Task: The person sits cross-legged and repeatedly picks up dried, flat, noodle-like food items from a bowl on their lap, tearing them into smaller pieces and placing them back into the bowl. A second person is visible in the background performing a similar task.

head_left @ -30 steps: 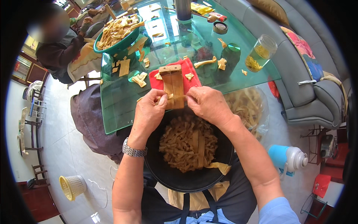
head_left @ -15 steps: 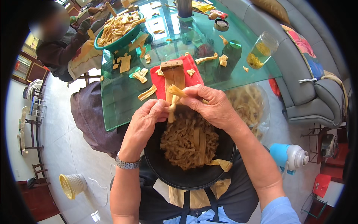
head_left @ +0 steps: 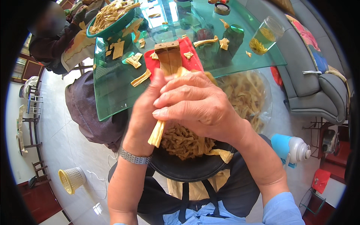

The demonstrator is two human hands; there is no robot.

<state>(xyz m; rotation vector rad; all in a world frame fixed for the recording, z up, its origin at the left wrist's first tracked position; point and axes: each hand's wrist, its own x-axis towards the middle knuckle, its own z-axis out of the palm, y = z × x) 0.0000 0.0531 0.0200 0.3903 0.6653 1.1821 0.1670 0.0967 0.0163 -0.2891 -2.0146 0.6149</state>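
Glass table (head_left: 112,93) up front, grey sofa (head_left: 332,99) off to the right. Our right hand (head_left: 198,103) is wrapped over a yellow strip (head_left: 155,135), fingers curled snug. Our left hand (head_left: 144,107) presses in beside it, but its fingers are mostly hidden, so we can't tell how tight its grip is. We've got the strip's lower end poking out above the black bowl (head_left: 187,175), and 1 wooden block (head_left: 168,56) on the red cloth (head_left: 194,64) just beyond.
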